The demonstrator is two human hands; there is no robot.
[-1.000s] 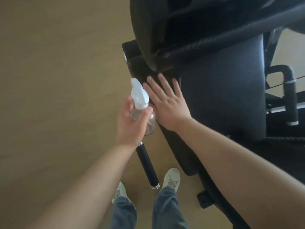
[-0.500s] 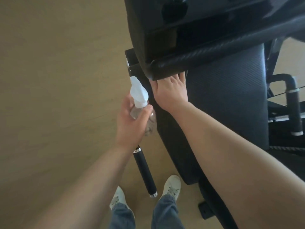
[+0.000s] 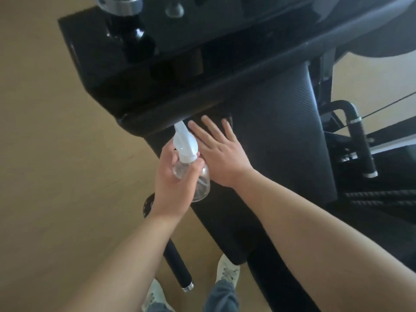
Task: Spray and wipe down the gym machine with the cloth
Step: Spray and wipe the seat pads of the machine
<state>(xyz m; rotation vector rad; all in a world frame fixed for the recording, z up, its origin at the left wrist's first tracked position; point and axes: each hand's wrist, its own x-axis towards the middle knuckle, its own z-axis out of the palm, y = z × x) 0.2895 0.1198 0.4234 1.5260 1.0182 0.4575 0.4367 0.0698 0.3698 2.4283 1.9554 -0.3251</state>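
The gym machine's black padded seat (image 3: 276, 136) runs from the centre toward the lower right, under a padded crossbar (image 3: 202, 104). My left hand (image 3: 173, 188) grips a clear spray bottle (image 3: 191, 174) with a white trigger head, nozzle pointing up toward the crossbar. Beside it, my right hand (image 3: 222, 152) lies flat on the pad with fingers spread. A dark edge shows at the fingertips; I cannot tell whether it is a cloth.
A black handle with a chrome end (image 3: 177, 264) hangs below my left wrist, above my white shoes (image 3: 227, 271). Another chrome-ringed grip (image 3: 362, 143) and cables stand at the right. Tan floor (image 3: 67, 154) fills the left side.
My right hand slid up under the crossbar, then back down the pad with fingers spread again. The view moved closer to the machine. The left hand kept hold of the bottle.
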